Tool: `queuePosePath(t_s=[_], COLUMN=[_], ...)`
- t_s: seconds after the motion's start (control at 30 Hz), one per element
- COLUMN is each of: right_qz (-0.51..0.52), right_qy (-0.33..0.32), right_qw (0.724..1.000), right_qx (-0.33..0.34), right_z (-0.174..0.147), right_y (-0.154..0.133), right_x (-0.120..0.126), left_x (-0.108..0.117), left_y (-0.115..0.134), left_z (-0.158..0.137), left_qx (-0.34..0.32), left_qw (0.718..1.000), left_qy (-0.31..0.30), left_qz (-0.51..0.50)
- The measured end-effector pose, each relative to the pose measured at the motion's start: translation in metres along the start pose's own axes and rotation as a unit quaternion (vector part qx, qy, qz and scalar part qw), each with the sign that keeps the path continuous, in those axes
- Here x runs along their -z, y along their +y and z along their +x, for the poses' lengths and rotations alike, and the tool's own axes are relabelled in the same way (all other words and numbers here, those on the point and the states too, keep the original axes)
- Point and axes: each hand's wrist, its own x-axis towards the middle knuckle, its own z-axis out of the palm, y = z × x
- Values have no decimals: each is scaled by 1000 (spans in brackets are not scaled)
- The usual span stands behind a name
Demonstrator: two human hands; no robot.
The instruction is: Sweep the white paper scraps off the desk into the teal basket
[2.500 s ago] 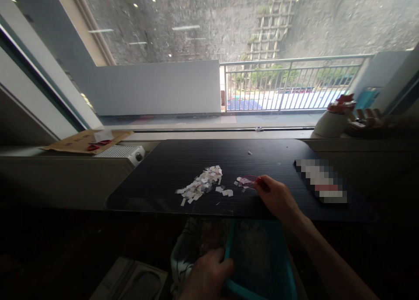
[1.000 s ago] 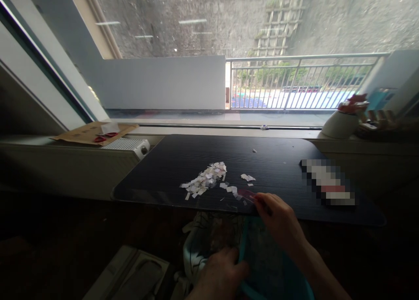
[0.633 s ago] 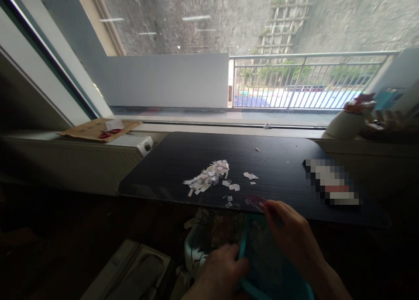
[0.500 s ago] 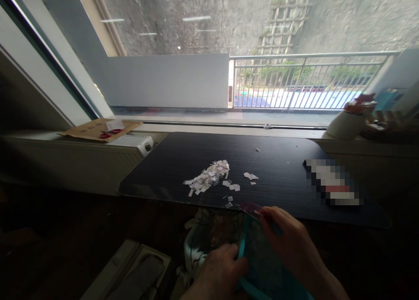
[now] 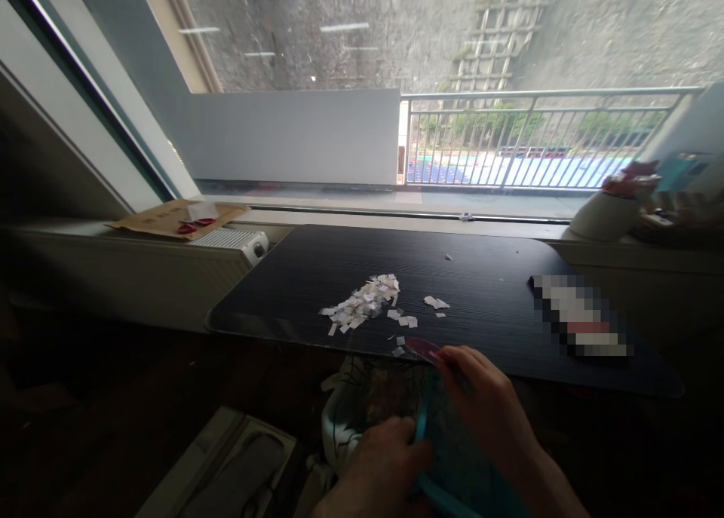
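A translucent pink plastic piece [image 5: 424, 349] is hovering or resting at the near edge of the black wood-grain table [image 5: 265, 292]; contact is hard to tell. Compared with half a second ago, its rounded tip is sitting closer to two loose scraps [image 5: 401, 341] at nine o'clock from it, while the scattered bits are lying as they were. I judge that this is bringing those two within the piece's reach, with most of the scraps remaining on the tabletop.

The right hand [image 5: 480, 390], at four o'clock, is pinching the piece between thumb and fingers, knuckles up, its forearm slanting in from five o'clock. The left hand [image 5: 388, 458], at seven o'clock, is curling around the rim of a teal bin [image 5: 446, 497], which is standing below the table edge at about six o'clock.

Farther out, the heap of paper scraps [image 5: 365, 303] is spreading at ten o'clock, a few stray squares [image 5: 406, 321] are lying at eleven, and a smaller cluster [image 5: 437, 303] is lying near twelve. A dark slab with a pixelated top [image 5: 582, 318] is resting at three o'clock. Beyond, at ten, red scissor-like handles [image 5: 187, 229] are lying on a kraft envelope [image 5: 148, 220].
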Motion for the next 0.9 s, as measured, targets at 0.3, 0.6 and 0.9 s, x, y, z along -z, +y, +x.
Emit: queuePosePath(t_s=[0.3,0.6,0.9], right_qz=[37,23,-81], right_qy=[-75,-65,-91], right_qw=[996,997,988], right_qx=[20,-16,-91], right_z=[8,18,35], right_y=[-4,-6,14], right_x=[-3,7,22], left_x=[-1,-3,-4], left_y=[-13,-12,-14], left_z=[-13,-11,-9], left_qx=[7,21,28], left_qw=[1000,1000,999], left_qy=[26,20,4], left_qz=[-14,-1,26])
